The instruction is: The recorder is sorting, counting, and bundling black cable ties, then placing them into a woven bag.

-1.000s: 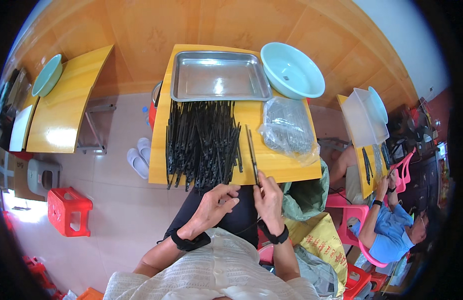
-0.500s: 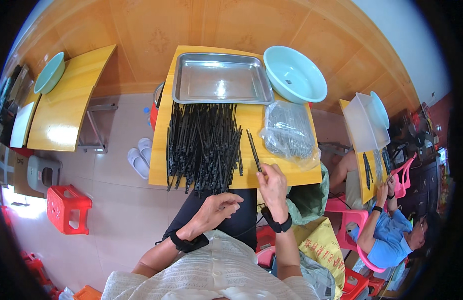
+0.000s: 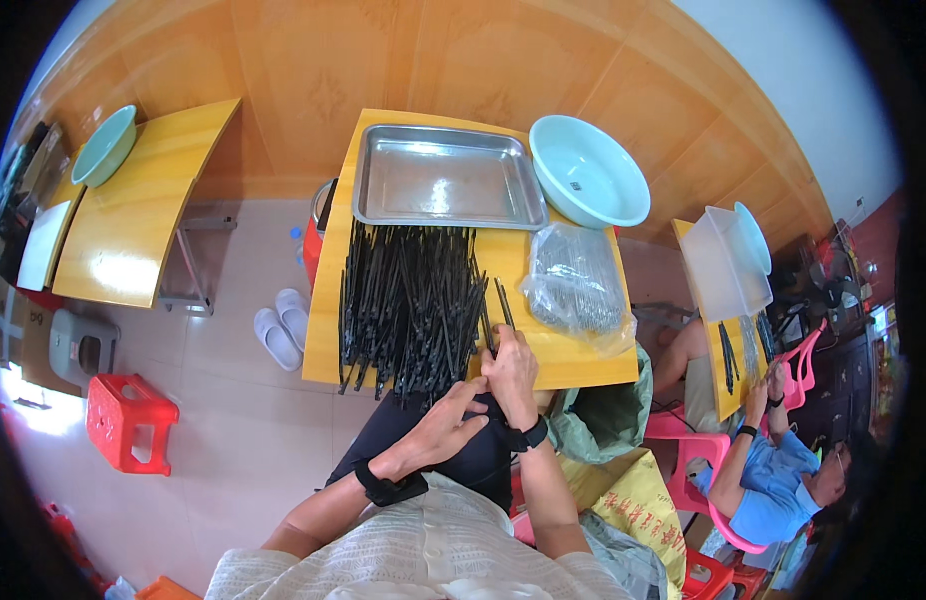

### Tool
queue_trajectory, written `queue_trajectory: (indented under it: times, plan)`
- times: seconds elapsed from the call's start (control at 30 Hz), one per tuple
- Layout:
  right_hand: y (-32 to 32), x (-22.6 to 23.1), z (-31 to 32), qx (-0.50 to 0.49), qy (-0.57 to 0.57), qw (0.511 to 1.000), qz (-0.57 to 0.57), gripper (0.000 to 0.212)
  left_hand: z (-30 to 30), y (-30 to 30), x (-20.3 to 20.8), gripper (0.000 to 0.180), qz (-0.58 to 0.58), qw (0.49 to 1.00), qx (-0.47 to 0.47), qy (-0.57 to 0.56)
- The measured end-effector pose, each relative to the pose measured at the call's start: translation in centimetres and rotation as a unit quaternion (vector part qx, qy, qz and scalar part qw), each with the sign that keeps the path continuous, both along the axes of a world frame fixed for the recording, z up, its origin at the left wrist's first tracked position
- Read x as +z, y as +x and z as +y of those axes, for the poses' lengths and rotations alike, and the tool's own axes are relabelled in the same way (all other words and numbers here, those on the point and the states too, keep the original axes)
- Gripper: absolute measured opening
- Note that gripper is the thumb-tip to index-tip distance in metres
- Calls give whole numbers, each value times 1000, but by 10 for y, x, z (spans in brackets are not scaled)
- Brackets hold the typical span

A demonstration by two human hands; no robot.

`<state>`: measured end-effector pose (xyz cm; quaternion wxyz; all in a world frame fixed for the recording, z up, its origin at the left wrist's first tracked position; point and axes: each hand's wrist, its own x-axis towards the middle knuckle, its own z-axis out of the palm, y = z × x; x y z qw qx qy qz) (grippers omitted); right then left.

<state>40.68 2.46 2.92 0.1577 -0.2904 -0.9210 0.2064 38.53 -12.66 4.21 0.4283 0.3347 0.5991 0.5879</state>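
A thick pile of thin black rods [image 3: 408, 305] lies on the yellow table [image 3: 323, 340], their near ends reaching its front edge. At the pile's right side my right hand [image 3: 510, 372] is closed round a black rod [image 3: 504, 302] that points away from me. Another rod tip stands close beside it; whether the hand grips that one too is unclear. My left hand [image 3: 445, 428] is at the table's front edge, fingers apart and stretched towards the right hand, holding nothing visible. A clear plastic bag of thin grey rods [image 3: 580, 283] lies further right.
Behind the pile sits a metal tray [image 3: 448, 180], with a pale green basin [image 3: 591, 172] to its right. A green bag [image 3: 608, 415] and a yellow sack [image 3: 643, 505] stand at my right. Another person [image 3: 773, 485] works at a table far right. A red stool [image 3: 133, 422] stands left.
My right hand has moved left and nearer to me with the rod, up to the pile's edge. My left hand has shifted slightly right, its fingers now more spread.
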Motion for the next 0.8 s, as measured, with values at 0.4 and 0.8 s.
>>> queue_trajectory:
  times: [0.4,0.8]
  plan:
    - [50,6,11,-51,-138,989,-5,24,22,3,-12,55,120,993,-22,-3]
    - [186,-11,12,-22,-576,800,164,23,34,-5,-11,64,-55,995,42,-66]
